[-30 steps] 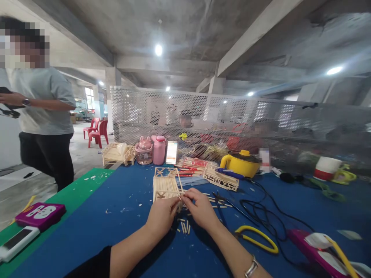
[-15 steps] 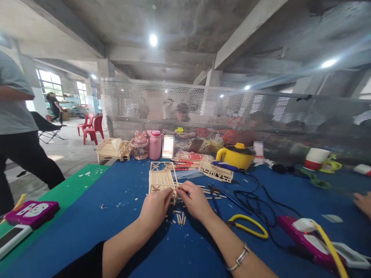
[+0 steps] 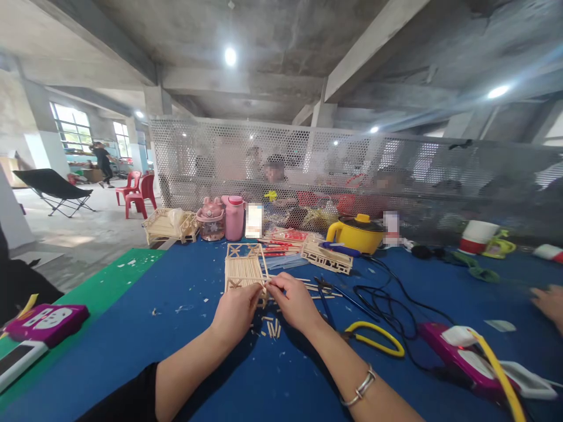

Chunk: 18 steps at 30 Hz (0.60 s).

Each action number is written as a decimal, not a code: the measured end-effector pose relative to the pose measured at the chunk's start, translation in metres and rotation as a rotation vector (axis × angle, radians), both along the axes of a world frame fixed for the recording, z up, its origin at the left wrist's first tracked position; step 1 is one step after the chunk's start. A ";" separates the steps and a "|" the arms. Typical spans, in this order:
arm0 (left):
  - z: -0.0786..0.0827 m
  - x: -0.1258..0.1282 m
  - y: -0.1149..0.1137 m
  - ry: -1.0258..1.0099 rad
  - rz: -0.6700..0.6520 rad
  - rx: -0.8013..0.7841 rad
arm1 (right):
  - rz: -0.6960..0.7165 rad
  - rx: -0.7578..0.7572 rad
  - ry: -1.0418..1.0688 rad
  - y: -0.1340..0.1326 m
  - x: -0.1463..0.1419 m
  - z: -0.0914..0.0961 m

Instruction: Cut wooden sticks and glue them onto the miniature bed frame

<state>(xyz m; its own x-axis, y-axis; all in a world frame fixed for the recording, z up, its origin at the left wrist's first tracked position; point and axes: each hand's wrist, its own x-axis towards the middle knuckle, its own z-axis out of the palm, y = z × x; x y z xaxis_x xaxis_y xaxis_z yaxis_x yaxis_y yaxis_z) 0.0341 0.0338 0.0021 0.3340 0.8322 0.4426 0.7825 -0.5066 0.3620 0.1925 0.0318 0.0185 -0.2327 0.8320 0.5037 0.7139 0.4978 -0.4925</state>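
Note:
A small bed-like model of pale wooden sticks point(image 3: 244, 266) stands on the blue tabletop, with X-shaped pieces at its end panels. At its near right corner my left hand point(image 3: 240, 308) is closed, thumb and finger pinching the frame. My right hand point(image 3: 294, 300) pinches at the same corner from the other side, its fingertips almost meeting the left ones. Whatever small piece sits between the right fingertips is hidden. Short cut stick ends point(image 3: 273, 327) lie just in front of the model, and longer loose sticks point(image 3: 323, 291) are to the right, partly behind my right hand.
Yellow-handled pliers point(image 3: 378, 339), black cable point(image 3: 387, 299) and a purple power strip point(image 3: 457, 351) lie to the right. Behind are a yellow pot point(image 3: 358, 234), a pink flask point(image 3: 234, 218) and another stick model point(image 3: 170, 225). Another person's hand point(image 3: 548, 306) rests at the far right.
Both hands stay at the model's corner with hardly any movement. The standing person at the left has moved mostly out of view, and a distant person has walked slightly right.

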 end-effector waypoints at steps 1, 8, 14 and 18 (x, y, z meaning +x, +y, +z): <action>0.000 0.000 0.000 0.002 -0.002 -0.001 | 0.000 0.000 0.000 0.000 0.000 0.000; -0.001 0.002 0.002 -0.003 0.011 -0.010 | 0.000 0.004 0.000 0.000 -0.001 -0.001; 0.000 -0.001 -0.004 -0.025 0.008 -0.024 | -0.002 0.008 -0.002 0.000 0.000 -0.001; -0.001 -0.004 -0.008 -0.047 0.016 -0.035 | -0.006 0.007 -0.003 0.000 -0.001 -0.001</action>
<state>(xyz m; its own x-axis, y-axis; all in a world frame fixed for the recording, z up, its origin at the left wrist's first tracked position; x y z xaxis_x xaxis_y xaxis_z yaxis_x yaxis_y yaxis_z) 0.0304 0.0260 0.0014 0.3002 0.8523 0.4283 0.7719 -0.4809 0.4160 0.1919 0.0318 0.0173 -0.2295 0.8297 0.5088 0.7184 0.4971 -0.4866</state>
